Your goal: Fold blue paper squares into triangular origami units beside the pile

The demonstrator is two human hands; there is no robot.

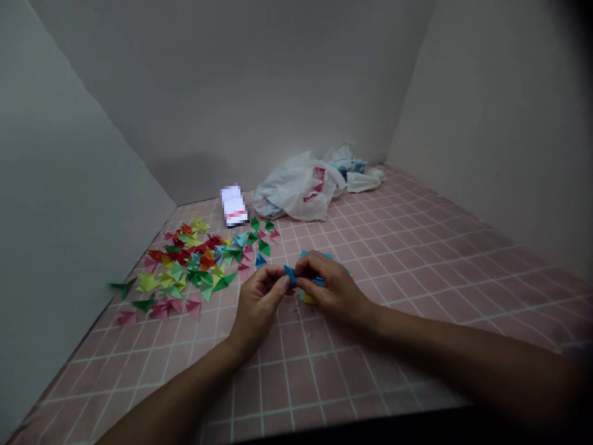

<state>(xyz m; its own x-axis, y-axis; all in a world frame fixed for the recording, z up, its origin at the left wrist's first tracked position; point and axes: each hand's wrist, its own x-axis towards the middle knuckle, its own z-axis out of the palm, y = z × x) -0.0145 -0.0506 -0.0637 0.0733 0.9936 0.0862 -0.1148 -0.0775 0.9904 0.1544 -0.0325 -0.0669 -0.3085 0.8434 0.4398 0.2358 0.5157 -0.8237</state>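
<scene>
Both forearms reach in low over the pink table (417, 247), wrists meeting just right of the paper pile (194, 262). The left hand (257, 303) and right hand (331, 287) curl inward, fingers pinched together on one blue paper piece (291, 275). More blue paper lies under the right hand.

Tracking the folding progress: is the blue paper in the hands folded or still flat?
Folded: the blue paper shows a pointed, creased corner pinched between the left hand and right hand.

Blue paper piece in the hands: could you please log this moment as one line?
left hand: pinching blue piece | right hand: pinching same piece | paper pile: left | bag: behind
</scene>
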